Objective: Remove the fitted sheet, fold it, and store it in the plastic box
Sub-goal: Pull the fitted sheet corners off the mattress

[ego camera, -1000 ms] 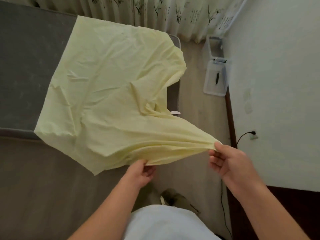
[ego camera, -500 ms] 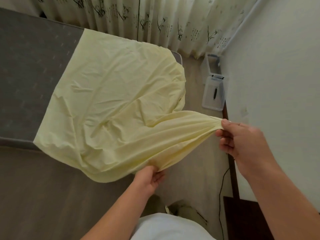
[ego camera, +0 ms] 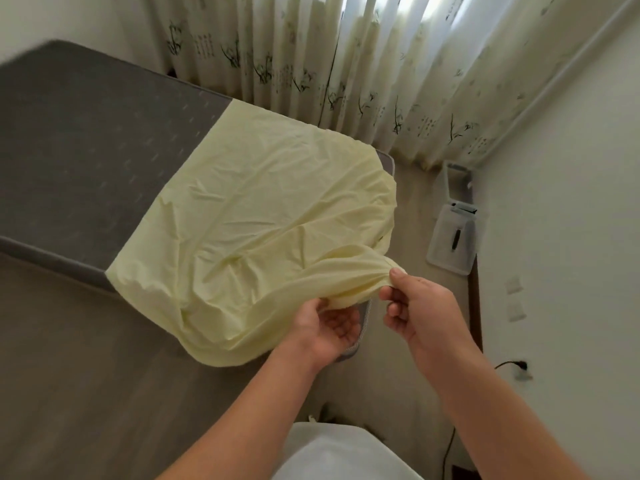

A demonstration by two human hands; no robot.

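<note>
Pale yellow fitted sheet (ego camera: 263,216) lies spread over the right end of a grey mattress (ego camera: 86,157), its near edge lifted off the near right corner and bunched between both hands. Right hand (ego camera: 415,306) pinches the gathered elastic corner of the sheet between thumb and curled fingers, just above the mattress corner. Left hand (ego camera: 329,323) sits just beside it to the left, palm turned up and fingers curled under the hanging fold, gripping the cloth from below. Between the hands the sheet is drawn into tight pleats; to the left it sags in a loose rounded flap over the near side of the bed. The left part of the mattress is bare. On the floor at the far right, against the white wall, stands a clear plastic box (ego camera: 452,237) with a small dark object inside, well apart from the sheet. Patterned curtains (ego camera: 311,64) hang behind the bed.
</note>
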